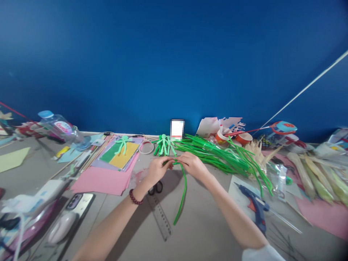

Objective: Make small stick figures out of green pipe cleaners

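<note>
Both hands meet over the middle of the grey table [201,228]. My left hand [158,169] and my right hand [193,165] pinch the top end of a long green pipe cleaner [183,192], whose free length hangs down toward me in a curve. A red bead bracelet circles my left wrist. Just behind the hands stand small green pipe-cleaner figures [164,144]. A pile of green pipe cleaners [217,156] lies to the right of the hands.
Black scissors [157,187] and a clear ruler [161,217] lie under my left arm. A blue glue gun [255,206] rests at right, pink paper [102,179] and a phone [78,201] at left. Paper cups [239,137], a plastic bottle [58,127] and dried husks [312,174] line the back.
</note>
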Motion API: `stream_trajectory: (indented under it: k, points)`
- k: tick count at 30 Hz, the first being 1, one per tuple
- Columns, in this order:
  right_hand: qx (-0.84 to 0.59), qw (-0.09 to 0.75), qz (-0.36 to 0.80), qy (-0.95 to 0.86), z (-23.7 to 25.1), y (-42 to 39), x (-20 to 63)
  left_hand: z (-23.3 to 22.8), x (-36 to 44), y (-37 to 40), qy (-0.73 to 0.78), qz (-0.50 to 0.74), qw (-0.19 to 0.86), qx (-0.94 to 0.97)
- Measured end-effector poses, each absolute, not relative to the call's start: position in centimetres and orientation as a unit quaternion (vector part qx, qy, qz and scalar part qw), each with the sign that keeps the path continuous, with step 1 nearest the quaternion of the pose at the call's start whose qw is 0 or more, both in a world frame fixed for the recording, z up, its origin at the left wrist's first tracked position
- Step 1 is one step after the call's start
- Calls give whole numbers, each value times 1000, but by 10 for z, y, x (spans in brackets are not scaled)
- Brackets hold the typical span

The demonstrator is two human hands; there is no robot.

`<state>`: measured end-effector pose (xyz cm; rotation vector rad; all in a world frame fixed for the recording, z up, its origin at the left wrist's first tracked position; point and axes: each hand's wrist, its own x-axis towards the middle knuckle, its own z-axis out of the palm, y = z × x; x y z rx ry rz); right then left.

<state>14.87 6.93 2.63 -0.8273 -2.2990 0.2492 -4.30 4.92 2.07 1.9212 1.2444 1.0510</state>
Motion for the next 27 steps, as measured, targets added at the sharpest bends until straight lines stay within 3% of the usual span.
stream_trajectory:
  k: [9,20,27]
  points:
    - [-325,359,132,-865,24,72,155,31,-50,52,431,381,277,770]
    - [-324,344,40,-880,33,70,156,29,-43,57,458,435,540,556]
    - [-322,337,11,-885,32,70,156,23,-43,59,472,454,557,510]
